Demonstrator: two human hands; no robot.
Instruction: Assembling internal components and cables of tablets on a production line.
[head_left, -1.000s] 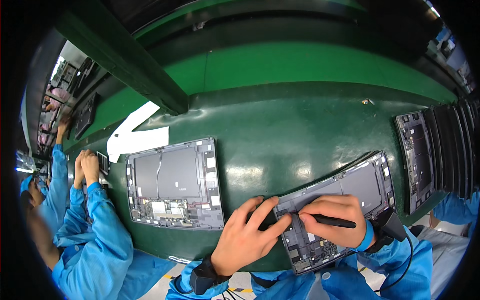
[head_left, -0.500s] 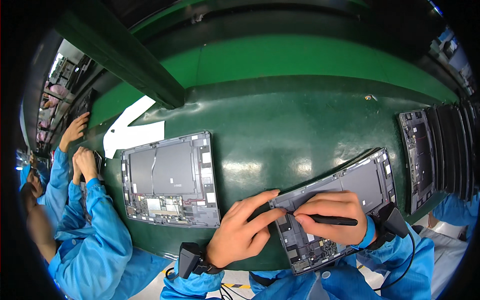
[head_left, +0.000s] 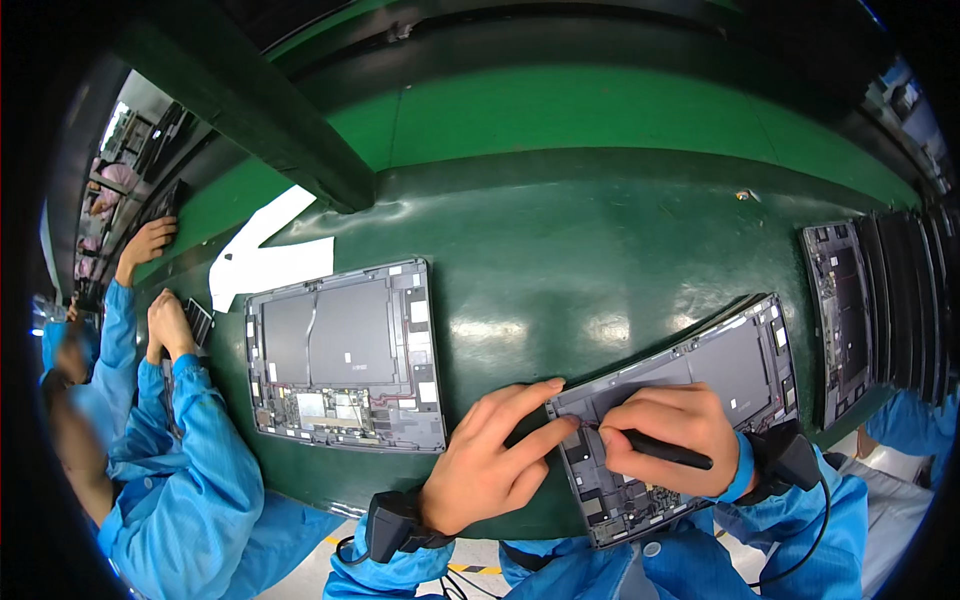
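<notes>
An opened tablet (head_left: 690, 370) lies tilted in front of me, its circuit board and dark inner panel exposed. My left hand (head_left: 490, 455) is open, fingers stretched out, with two fingertips at the tablet's upper left corner. Bent over the tablet's left part, my right hand (head_left: 675, 435) is closed round a slim black pen-shaped tool (head_left: 668, 450). The tool's working tip is hidden behind my fingers. To the left, a second opened tablet (head_left: 340, 350) lies flat, with a ribbon cable across its panel and a board along its near edge.
Several dark tablet housings (head_left: 900, 300) stand in a row at the right, one opened tablet (head_left: 840, 310) leaning in front. White paper (head_left: 275, 265) lies by a dark post (head_left: 290, 130). At the left, a co-worker's hands (head_left: 170, 325) are over another device. A tiny scrap (head_left: 745, 195) lies far right.
My right hand and the black tool have shifted slightly right, and the tool has turned a little. My left hand keeps its place on the corner. The view has moved slightly.
</notes>
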